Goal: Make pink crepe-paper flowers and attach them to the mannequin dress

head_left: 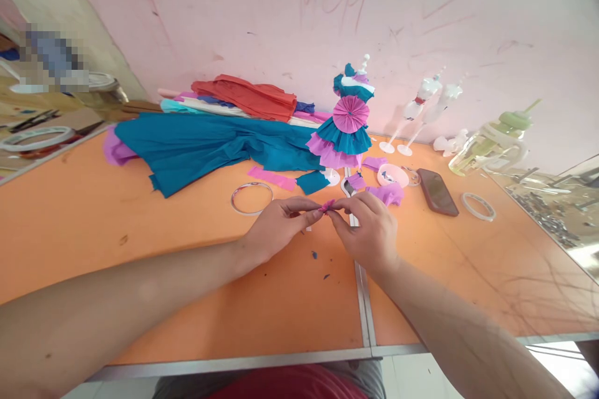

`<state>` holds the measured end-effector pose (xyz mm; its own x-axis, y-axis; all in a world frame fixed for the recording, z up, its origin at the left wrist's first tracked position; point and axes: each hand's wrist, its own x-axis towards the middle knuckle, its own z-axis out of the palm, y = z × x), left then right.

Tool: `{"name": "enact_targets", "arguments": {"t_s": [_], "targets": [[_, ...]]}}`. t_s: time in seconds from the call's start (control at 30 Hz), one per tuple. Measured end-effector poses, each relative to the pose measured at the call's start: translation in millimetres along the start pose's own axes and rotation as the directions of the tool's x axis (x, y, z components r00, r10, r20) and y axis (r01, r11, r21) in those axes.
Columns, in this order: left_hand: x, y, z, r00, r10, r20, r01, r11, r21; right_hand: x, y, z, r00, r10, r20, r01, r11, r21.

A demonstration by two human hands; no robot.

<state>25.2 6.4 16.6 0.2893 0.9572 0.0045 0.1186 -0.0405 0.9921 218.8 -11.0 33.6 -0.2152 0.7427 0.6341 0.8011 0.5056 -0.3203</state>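
Observation:
Between the fingertips of both hands is a small pink crepe paper piece (327, 206), held just above the table. My left hand (279, 224) pinches its left side, and my right hand (369, 230) pinches its right side. Behind them stands a small mannequin in a teal and pink paper dress (350, 115) with a round pink rosette. A teal paper scrap (313, 182) and a pink strip (271, 178) lie just beyond my left hand. Purple paper (386, 194) is beyond my right hand.
Large teal paper (206, 143) and a red folded piece (248, 96) lie at the back left of the orange table (178, 312). Tape rings (478, 206), a phone (438, 192), a pink bowl (393, 176), two bare white mannequins (427, 96) and a bottle (486, 146) are rightward.

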Motion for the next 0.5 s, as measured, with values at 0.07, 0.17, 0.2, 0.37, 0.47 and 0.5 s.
{"name": "enact_targets", "arguments": {"t_s": [0.07, 0.17, 0.2, 0.37, 0.47, 0.5], "targets": [[0.4, -1.9, 0.3, 1.000, -0.010, 0.000, 0.010, 1.000, -0.006, -0.7, 1.4, 0.6, 1.000, -0.021, 0.004, 0.021, 1.000, -0.016], [0.9, -3.7, 0.2, 1.000, -0.018, -0.004, 0.018, 1.000, 0.012, -1.8, 3.3, 1.3, 0.999, -0.053, 0.001, 0.053, 0.998, -0.030], [0.9, -3.7, 0.1, 1.000, -0.021, -0.003, 0.021, 1.000, 0.016, -2.1, 3.6, 1.4, 0.998, -0.065, -0.003, 0.065, 0.997, -0.031], [0.6, -1.7, -0.7, 0.999, -0.038, 0.002, 0.038, 0.998, 0.047, -2.2, 4.4, 2.0, 0.996, -0.089, 0.005, 0.089, 0.995, -0.034], [-0.1, -1.2, -0.2, 0.999, -0.031, -0.010, 0.032, 0.994, 0.101, -2.0, 5.4, 3.6, 0.994, -0.109, -0.008, 0.109, 0.993, -0.045], [-0.4, -1.2, 0.2, 0.999, -0.027, -0.017, 0.029, 0.994, 0.109, -2.0, 5.7, 4.3, 0.993, -0.118, -0.013, 0.118, 0.992, -0.046]]}}
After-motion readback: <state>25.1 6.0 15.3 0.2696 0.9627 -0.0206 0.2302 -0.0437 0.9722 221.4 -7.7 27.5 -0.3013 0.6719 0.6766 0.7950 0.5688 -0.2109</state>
